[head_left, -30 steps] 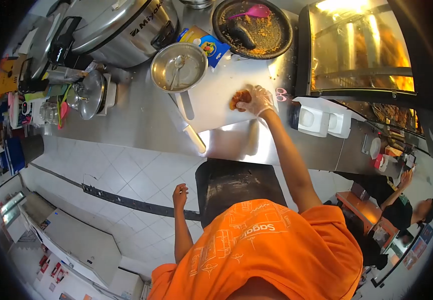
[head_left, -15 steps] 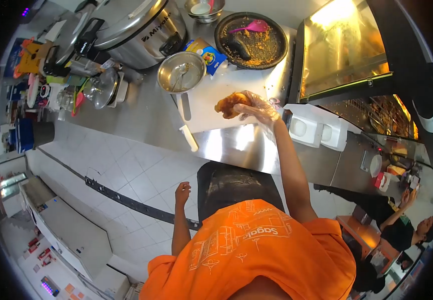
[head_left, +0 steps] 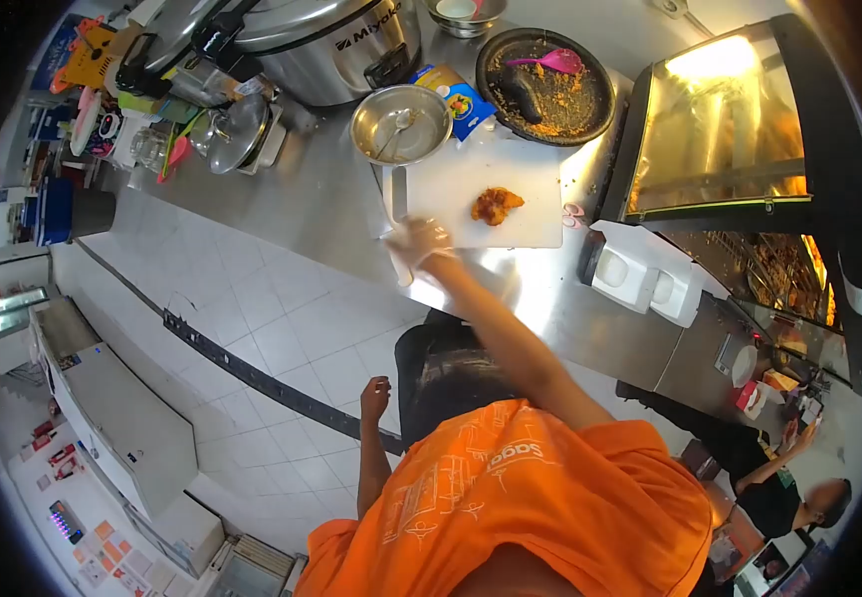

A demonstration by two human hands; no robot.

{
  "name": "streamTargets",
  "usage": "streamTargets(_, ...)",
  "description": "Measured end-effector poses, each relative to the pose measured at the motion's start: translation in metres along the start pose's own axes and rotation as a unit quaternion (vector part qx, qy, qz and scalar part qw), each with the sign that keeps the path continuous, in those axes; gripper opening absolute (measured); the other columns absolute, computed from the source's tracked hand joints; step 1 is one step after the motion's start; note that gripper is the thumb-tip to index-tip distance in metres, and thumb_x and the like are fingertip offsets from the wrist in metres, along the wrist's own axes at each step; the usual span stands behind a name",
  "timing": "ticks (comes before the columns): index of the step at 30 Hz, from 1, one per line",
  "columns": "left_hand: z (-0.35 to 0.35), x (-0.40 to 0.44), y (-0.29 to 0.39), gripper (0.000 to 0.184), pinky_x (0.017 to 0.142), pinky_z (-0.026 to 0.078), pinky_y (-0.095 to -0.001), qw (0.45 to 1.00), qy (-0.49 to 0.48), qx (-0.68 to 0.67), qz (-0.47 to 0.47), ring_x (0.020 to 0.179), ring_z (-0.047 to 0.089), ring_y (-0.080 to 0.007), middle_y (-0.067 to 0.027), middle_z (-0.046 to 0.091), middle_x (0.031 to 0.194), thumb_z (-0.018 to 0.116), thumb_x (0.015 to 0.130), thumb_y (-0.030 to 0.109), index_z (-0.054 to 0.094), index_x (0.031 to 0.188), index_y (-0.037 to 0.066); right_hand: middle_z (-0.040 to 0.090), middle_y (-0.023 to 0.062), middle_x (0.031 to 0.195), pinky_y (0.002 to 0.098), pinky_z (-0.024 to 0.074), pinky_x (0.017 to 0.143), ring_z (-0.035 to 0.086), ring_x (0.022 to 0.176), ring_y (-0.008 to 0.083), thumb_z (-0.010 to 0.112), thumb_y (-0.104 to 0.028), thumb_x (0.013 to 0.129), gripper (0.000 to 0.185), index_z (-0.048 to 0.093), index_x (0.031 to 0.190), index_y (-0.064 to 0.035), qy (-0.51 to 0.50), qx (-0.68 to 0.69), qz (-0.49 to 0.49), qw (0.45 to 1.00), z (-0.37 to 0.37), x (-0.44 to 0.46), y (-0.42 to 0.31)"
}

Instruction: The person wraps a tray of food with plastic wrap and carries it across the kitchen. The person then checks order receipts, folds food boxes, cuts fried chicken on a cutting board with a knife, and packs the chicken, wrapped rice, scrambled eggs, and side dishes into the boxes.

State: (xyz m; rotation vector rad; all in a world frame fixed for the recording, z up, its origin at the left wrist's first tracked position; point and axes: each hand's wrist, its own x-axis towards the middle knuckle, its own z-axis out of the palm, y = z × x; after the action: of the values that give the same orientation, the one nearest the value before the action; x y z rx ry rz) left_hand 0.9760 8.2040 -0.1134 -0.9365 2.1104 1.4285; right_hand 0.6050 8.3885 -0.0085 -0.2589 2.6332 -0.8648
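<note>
My right hand (head_left: pixel 423 242), in a clear plastic glove, is over the left front corner of the white cutting board (head_left: pixel 441 189). It is beside the pale handle of a knife (head_left: pixel 402 269) and partly covers it. Blur hides whether the fingers grip the handle. A browned piece of fried chicken (head_left: pixel 496 205) lies on the board, to the right of this hand. My left hand (head_left: pixel 375 398) hangs low in front of the counter, bare, its fingers curled in with nothing visible in them.
Behind the board are a steel pan (head_left: pixel 401 125) with a spoon, a blue-yellow packet (head_left: pixel 461 107) and a black stone mortar (head_left: pixel 590 111). An open white box (head_left: pixel 640 274) sits at right near the lit display case (head_left: pixel 720 119). Another person (head_left: pixel 784 488) is at far right.
My right hand has let go of the fried chicken, leaving it on the board, and moved left to the knife handle. The view has shifted slightly; my left hand still hangs low.
</note>
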Motion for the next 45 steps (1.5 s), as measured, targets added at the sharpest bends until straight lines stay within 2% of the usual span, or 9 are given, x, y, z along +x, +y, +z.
streamTargets(5,-0.015,0.010,0.023,0.025,0.071,0.055,-0.0301,1.000,-0.008,0.018,-0.025,0.083,0.067,-0.0181,-0.0108,0.068,0.090,0.055,0.094,0.022,0.064,0.109,0.003,0.056,0.0217,0.126,0.0454,0.0419,0.101,0.052,0.121,0.0363,0.056,-0.023,0.088,0.045,0.049,0.129,-0.0053,-0.098,0.141,0.184,0.968,0.031,0.022,-0.043)
streamTargets(10,-0.031,0.033,0.036,0.024,0.069,0.055,-0.0299,0.999,0.015,-0.037,-0.026,0.081,0.067,-0.0171,-0.0097,0.069,0.090,0.057,0.094,0.022,0.064,0.108,0.004,0.059,0.0260,0.115,0.0476,0.0479,0.090,0.060,0.105,0.0421,0.053,-0.008,0.081,0.051,0.045,0.131,-0.0023,-0.045,0.012,-0.065,0.997,0.045,0.010,-0.004)
streamTargets(13,-0.042,0.042,0.060,0.021,0.071,0.054,-0.0302,1.000,0.006,-0.002,-0.009,0.080,0.067,-0.0161,-0.0078,0.069,0.087,0.059,0.093,0.022,0.066,0.104,0.005,0.058,0.0244,0.123,0.0461,0.0454,0.094,0.057,0.112,0.0401,0.055,-0.017,0.084,0.054,0.043,0.136,-0.0067,-0.245,0.070,0.010,0.967,-0.026,-0.030,0.008)
streamTargets(17,-0.049,0.048,0.182,0.019,0.071,0.051,-0.0320,0.971,-0.091,0.150,0.160,0.077,0.067,-0.0167,-0.0086,0.069,0.082,0.060,0.093,0.020,0.066,0.092,0.002,0.064,0.0232,0.108,0.0487,0.0486,0.084,0.062,0.096,0.0427,0.054,-0.029,0.090,0.038,0.054,0.124,-0.0115,-0.150,0.052,0.124,0.979,-0.087,-0.093,0.059)
streamTargets(20,-0.009,0.057,0.310,0.018,0.070,0.049,-0.0319,0.940,-0.143,0.024,0.310,0.075,0.065,-0.0227,-0.0118,0.067,0.081,0.062,0.091,0.018,0.063,0.087,0.001,0.063,0.0258,0.099,0.0518,0.0497,0.076,0.063,0.086,0.0439,0.049,-0.024,0.092,0.030,0.056,0.116,-0.0071,-0.004,-0.054,0.123,0.991,-0.112,-0.108,0.090)
streamTargets(27,0.143,0.170,0.476,0.027,0.099,0.039,-0.0459,0.769,0.043,0.168,0.615,0.115,0.050,-0.0338,-0.0149,0.054,0.119,0.055,0.086,0.011,0.059,0.113,0.006,0.063,0.0230,0.089,0.0519,0.0516,0.069,0.064,0.077,0.0414,0.045,-0.012,0.089,0.028,0.054,0.115,-0.0046,0.089,-0.144,0.033,0.985,-0.095,-0.074,0.118)
streamTargets(35,0.171,0.230,0.453,0.040,0.101,0.033,-0.0508,0.721,0.105,0.240,0.641,0.118,0.043,-0.0407,-0.0200,0.046,0.123,0.056,0.087,0.015,0.048,0.126,0.008,0.058,0.0235,0.109,0.0520,0.0502,0.074,0.061,0.086,0.0451,0.057,-0.014,0.082,0.046,0.045,0.126,-0.0091,0.012,-0.063,0.073,0.995,-0.064,-0.056,0.145)
streamTargets(36,0.169,0.226,0.450,0.039,0.101,0.034,-0.0506,0.734,0.096,0.253,0.623,0.118,0.043,-0.0394,-0.0197,0.045,0.123,0.056,0.088,0.016,0.047,0.126,0.009,0.057,0.0257,0.116,0.0507,0.0526,0.074,0.064,0.085,0.0422,0.050,-0.011,0.086,0.058,0.036,0.143,-0.0127,0.023,-0.057,0.050,0.997,-0.058,-0.060,0.151)
streamTargets(45,0.192,0.227,0.457,0.033,0.094,0.037,-0.0489,0.765,0.065,0.242,0.594,0.109,0.048,-0.0373,-0.0188,0.047,0.118,0.055,0.089,0.015,0.050,0.120,0.009,0.063,0.0238,0.097,0.0497,0.0503,0.075,0.063,0.085,0.0414,0.057,-0.014,0.085,0.034,0.049,0.118,-0.0061,-0.034,-0.057,0.063,0.996,-0.093,-0.054,0.164)
